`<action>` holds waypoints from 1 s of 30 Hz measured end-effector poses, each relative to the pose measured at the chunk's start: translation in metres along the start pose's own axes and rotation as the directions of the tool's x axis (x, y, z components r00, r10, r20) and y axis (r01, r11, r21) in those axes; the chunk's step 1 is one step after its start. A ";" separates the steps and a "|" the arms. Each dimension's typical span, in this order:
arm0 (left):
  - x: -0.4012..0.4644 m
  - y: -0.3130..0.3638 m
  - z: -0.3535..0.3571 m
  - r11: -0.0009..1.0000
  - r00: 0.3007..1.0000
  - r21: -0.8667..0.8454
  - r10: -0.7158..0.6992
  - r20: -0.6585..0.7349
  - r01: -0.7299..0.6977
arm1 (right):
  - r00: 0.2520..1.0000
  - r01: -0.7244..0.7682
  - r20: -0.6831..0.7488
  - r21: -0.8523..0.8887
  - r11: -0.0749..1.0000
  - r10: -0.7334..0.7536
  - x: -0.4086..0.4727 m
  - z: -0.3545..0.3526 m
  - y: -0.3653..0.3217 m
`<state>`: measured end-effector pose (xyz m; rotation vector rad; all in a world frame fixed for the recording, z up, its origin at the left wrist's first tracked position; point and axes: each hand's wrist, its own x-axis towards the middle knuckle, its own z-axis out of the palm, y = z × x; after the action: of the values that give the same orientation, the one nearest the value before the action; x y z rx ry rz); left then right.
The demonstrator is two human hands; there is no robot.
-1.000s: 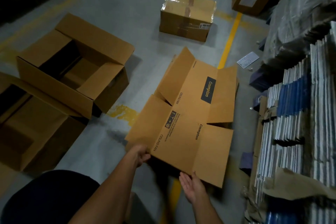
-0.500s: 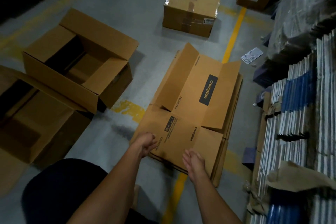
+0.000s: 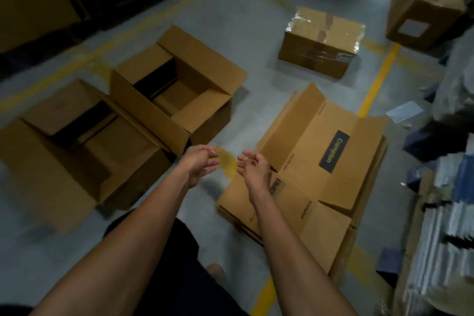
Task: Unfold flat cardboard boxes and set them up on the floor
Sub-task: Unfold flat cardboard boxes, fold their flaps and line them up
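— Where are the hands?

— I have both out in front of me, over the floor (image 3: 230,33). The left hand (image 3: 200,164) and the right hand (image 3: 254,165) face each other, close but apart, fingers loosely curled, and neither holds anything.

— And the flat boxes?

— The stack of flat cardboard boxes (image 3: 307,187) lies on the floor just right of my right hand, with a "Crompton" label on the top sheet and its far flaps lifted a little. My right forearm crosses its near corner in the view.

— What stands around it?

— To my left, two set-up boxes, flaps open: the nearer open box (image 3: 77,151) and the farther open box (image 3: 177,90), side by side and touching. Beyond the stack sits a sealed taped box (image 3: 320,41), and further right a tall box with a white label (image 3: 420,7). A yellow floor line (image 3: 379,77) runs past the stack. On the far right, stacked bundles (image 3: 451,213) crowd the stack's edge, and a sheet of paper (image 3: 402,111) lies on the floor near them.
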<state>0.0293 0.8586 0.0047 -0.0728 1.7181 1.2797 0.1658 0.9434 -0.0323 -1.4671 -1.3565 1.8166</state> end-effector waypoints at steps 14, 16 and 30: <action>-0.008 -0.008 -0.287 0.985 0.900 -0.137 0.032 -0.434 -0.101 | 0.864 0.308 0.502 -0.449 0.839 -0.048 -0.089 0.284 -0.020; -0.004 -0.026 -0.321 0.985 0.886 -0.152 0.004 -0.463 -0.084 | 0.792 0.430 0.610 -0.582 0.690 0.020 -0.101 0.312 -0.017; 0.058 -0.120 -0.409 0.977 0.797 0.198 0.054 -0.601 0.083 | 0.659 0.752 0.750 -0.660 -0.002 0.057 -0.095 0.450 0.044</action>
<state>-0.1992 0.5174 -0.1244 -0.4087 2.3923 1.1116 -0.2008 0.6634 -0.0445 -0.5061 -3.3907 0.7163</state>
